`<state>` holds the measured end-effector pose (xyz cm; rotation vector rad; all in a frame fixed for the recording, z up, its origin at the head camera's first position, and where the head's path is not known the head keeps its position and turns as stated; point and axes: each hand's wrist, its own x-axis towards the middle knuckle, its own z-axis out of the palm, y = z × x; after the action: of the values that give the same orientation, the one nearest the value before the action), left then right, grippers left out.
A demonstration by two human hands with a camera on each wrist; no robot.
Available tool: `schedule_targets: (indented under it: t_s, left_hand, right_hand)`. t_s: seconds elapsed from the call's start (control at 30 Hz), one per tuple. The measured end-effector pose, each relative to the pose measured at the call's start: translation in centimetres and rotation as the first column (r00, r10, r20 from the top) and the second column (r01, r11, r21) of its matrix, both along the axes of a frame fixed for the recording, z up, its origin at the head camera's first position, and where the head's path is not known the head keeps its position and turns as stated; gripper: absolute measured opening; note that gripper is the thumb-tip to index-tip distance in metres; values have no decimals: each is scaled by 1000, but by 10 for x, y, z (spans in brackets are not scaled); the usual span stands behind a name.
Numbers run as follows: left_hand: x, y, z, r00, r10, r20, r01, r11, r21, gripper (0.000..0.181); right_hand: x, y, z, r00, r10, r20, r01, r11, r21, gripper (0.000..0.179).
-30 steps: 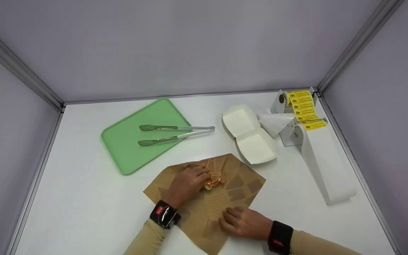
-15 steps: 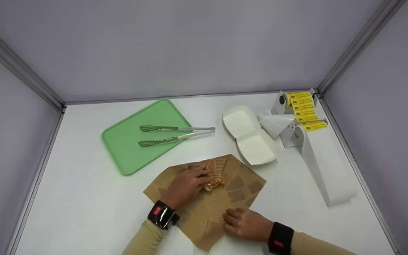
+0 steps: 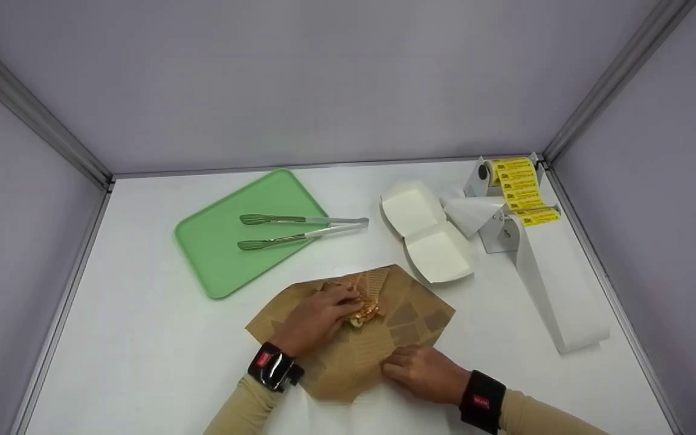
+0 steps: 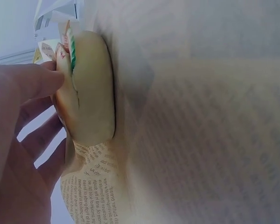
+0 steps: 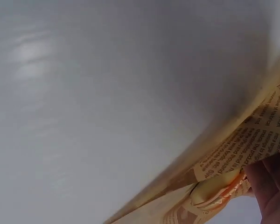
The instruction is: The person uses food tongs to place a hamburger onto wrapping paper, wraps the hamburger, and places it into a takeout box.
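Observation:
A brown newsprint-patterned sheet of wrapping paper (image 3: pixel 423 314) lies on the white table. On it sits a filled bun (image 4: pixel 95 88) with green and red filling showing at its side; in the head view the bun (image 3: pixel 365 315) is partly hidden by my left hand and a flap of paper. My left hand (image 3: pixel 318 314) rests over the bun, fingers fairly straight, fingertips on its upper side. My right hand (image 3: pixel 423 371) pinches the near right edge of the wrapping paper, which curves up off the table there. In the right wrist view, my right fingers (image 5: pixel 263 184) overlap the printed paper.
A green tray (image 3: pixel 221 266) with tongs (image 3: pixel 306 220) across it lies at the back left. Behind the paper stands an unfolded white food box (image 3: pixel 438 251). At the right is a dispenser (image 3: pixel 499 235) with yellow labels (image 3: pixel 520 184) and a trailing white strip (image 3: pixel 559 290).
My right hand has moved slightly away from me, drawing the near corner of the wrapping paper up and inward. My left hand has stayed on the bun.

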<state>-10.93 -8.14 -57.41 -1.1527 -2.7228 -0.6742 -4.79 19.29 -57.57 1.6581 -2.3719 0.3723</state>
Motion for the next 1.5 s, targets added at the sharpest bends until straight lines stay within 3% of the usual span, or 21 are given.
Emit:
schedule_targets:
  t_s: [0.33,0.57,0.7,0.87,0.93,1.0,1.07,1.37,1.5]
  left_hand:
    - [0,-1,3,998,-3,60,6,999,-46,32]
    - [-2,-4,9,979,-25,201,34,998,-44,34]
    - [-4,-8,13,947,-26,320,43,998,-49,40]
    - [-5,-13,17,859,-7,512,33,999,-41,49]
    - [-5,-14,17,826,-4,563,27,999,-34,49]
    - [-5,-15,18,809,-4,588,25,999,-28,50]
    - [-5,-15,18,801,0,599,20,999,-27,50]
    - [-6,-16,20,798,-16,602,22,1000,-2,52]
    - [-6,-20,23,764,-8,645,4,1000,8,53]
  right_hand:
    - [-12,-2,17,990,-44,134,63,989,-136,4]
    - [-20,-4,28,984,-61,165,91,979,-181,6]
    - [-23,-4,27,962,-93,255,147,969,-199,7]
    - [-31,-1,23,921,-151,358,239,947,-216,12]
    - [-34,0,22,917,-164,365,257,940,-225,11]
    - [-36,0,22,916,-168,363,266,934,-238,10]
    - [-38,-1,23,916,-172,362,272,930,-248,9]
    - [-47,-6,26,891,-199,407,327,904,-274,7]
    - [-56,-8,24,873,-240,424,385,874,-298,5]
